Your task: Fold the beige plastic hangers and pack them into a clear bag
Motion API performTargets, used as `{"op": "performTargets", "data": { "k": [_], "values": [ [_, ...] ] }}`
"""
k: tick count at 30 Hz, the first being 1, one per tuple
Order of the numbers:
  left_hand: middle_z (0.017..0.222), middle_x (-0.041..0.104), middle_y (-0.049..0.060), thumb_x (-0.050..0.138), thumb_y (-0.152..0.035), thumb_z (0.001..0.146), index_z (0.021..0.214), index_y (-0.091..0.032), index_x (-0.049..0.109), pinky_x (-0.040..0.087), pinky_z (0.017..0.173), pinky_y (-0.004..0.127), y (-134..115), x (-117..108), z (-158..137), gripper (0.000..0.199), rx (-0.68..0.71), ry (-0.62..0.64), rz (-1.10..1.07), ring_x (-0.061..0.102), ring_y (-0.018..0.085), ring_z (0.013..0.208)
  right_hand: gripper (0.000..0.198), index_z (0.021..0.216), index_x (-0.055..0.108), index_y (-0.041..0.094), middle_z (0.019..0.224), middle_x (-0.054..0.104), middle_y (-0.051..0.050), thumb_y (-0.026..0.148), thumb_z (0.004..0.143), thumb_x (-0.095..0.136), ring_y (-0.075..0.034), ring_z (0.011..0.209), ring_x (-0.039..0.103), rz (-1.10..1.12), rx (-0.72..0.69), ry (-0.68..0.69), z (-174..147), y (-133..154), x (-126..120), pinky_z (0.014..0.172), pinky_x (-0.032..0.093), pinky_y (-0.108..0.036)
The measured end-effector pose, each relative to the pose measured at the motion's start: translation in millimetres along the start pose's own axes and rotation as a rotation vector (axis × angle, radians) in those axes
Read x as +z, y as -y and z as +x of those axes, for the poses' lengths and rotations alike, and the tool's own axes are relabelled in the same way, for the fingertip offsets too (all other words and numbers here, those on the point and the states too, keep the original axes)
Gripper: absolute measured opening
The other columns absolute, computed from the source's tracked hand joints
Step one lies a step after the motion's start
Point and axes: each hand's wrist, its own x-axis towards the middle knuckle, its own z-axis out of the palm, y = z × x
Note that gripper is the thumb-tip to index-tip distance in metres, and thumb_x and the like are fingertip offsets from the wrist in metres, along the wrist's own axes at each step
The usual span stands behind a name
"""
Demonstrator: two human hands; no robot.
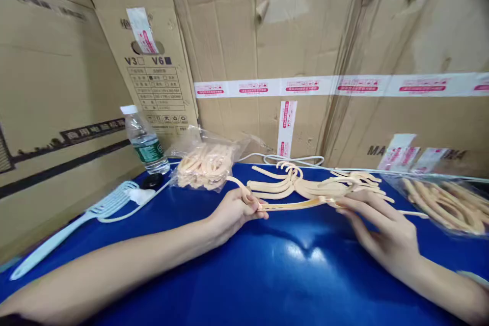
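Note:
Between my hands, above the blue tabletop, is a beige plastic folding hanger (293, 206). My left hand (231, 214) is closed around its left end, where a curved piece sticks up past the fingers. The fingers of my right hand (387, 232) pinch the other end near a joint, and partly hide it. Just behind, several beige hangers (275, 188) lie grouped with their hooks together. More beige hanger pieces (367, 177) lie behind my right hand, some of them covered by it.
A clear bag of beige pieces (208, 165) lies back left, beside a water bottle (148, 145). At far left rests a pale blue fly swatter (91, 216). Another bag of curved pieces (446, 206) lies at right. Cardboard walls (267, 46) and a white cable (301, 158) border the blue tabletop (267, 275).

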Motion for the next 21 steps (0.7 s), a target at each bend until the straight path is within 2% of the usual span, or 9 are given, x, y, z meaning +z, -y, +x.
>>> {"op": "performTargets", "data": {
  "k": [4,11,15,18,21],
  "values": [
    [0.066,0.068,0.006,0.063,0.003,0.054,0.054,-0.009,0.057,0.056,0.061,0.027,0.3,1.0,-0.9,0.013,0.010,-0.019,0.002,0.067,0.017,0.053,0.032,0.115,0.061,0.018,0.095,0.065,-0.007,-0.001,0.090,0.054,-0.019,0.087,0.063,0.024,0.011,0.001,4.3,0.7,0.1,0.076,0.050,-0.029],
    [0.066,0.068,0.002,0.056,0.011,0.065,0.060,-0.012,0.053,0.057,0.057,0.023,2.3,5.9,-5.8,0.024,0.061,-0.135,-0.016,0.068,0.014,0.049,0.033,0.116,0.062,0.021,0.094,0.068,-0.007,0.003,0.089,0.057,-0.020,0.083,0.067,0.021,0.029,-0.014,4.9,7.0,-2.6,0.073,0.053,-0.030],
    [0.071,0.070,0.003,0.057,0.011,0.074,0.065,-0.012,0.053,0.059,0.068,0.022,-0.1,9.1,-9.7,0.025,0.086,-0.177,-0.033,0.074,0.016,0.063,0.030,0.119,0.059,0.020,0.095,0.069,-0.007,0.008,0.091,0.057,-0.020,0.083,0.068,-0.033,0.041,-0.002,8.3,6.4,-5.3,0.074,0.054,-0.029],
    [0.074,0.070,0.001,0.059,0.007,0.080,0.068,-0.013,0.053,0.059,0.076,0.021,-4.5,10.5,-11.6,0.024,0.129,-0.185,-0.043,0.075,0.015,0.071,0.024,0.116,0.060,0.021,0.097,0.069,-0.007,0.014,0.094,0.055,-0.020,0.085,0.067,-0.022,0.124,0.032,13.4,4.2,-7.1,0.074,0.055,-0.029],
    [0.082,0.072,0.002,0.061,0.000,0.086,0.074,-0.013,0.055,0.058,0.079,0.020,-6.4,12.2,-15.0,0.019,0.145,-0.180,-0.034,0.075,0.013,0.077,0.018,0.112,0.062,0.024,0.092,0.068,-0.005,0.021,0.095,0.055,-0.018,0.076,0.065,0.022,0.246,0.060,20.2,3.5,-11.9,0.067,0.056,-0.028]
  ]
}}
